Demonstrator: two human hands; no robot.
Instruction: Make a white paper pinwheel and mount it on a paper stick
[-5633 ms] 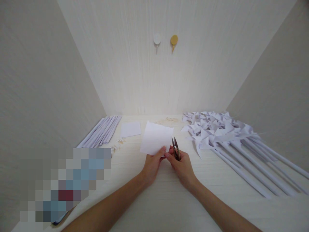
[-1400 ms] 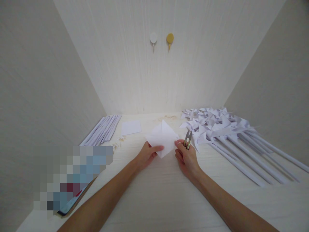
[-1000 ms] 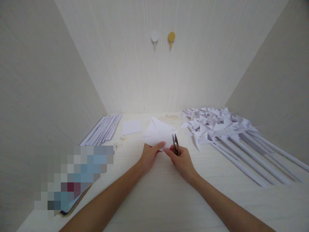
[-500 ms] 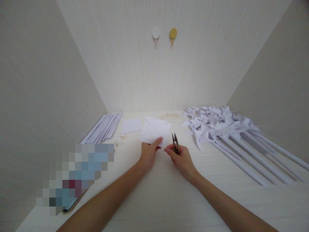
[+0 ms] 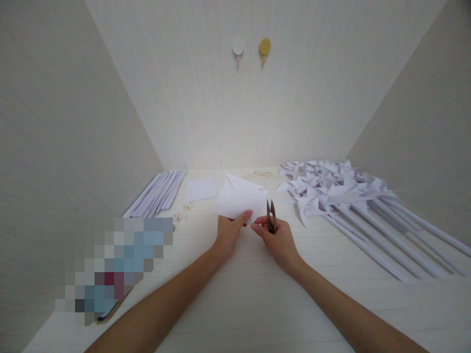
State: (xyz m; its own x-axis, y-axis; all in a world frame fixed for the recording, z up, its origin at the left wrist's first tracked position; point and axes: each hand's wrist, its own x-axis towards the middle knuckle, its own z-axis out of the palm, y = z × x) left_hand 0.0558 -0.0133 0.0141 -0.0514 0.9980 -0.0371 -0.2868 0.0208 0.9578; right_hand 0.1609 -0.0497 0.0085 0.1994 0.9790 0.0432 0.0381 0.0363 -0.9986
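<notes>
- Left hand [image 5: 228, 230] pinches paper sheet [image 5: 241, 202] at its near edge.
- Right hand [image 5: 277, 236] grips snips [image 5: 271, 220].
- Paper: judged light, limp, tearable; support beside the cut.

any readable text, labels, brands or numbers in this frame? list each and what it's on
None can be read.
Paper sheet held in the left hand: blank, no print.
Thread snips in the right hand: no marking visible.
Small paper square, paper pinwheels and rolled paper sticks: plain white.
Two wall hooks: no lettering.
Pixelated patch at lower left: blurred, unreadable.
</notes>
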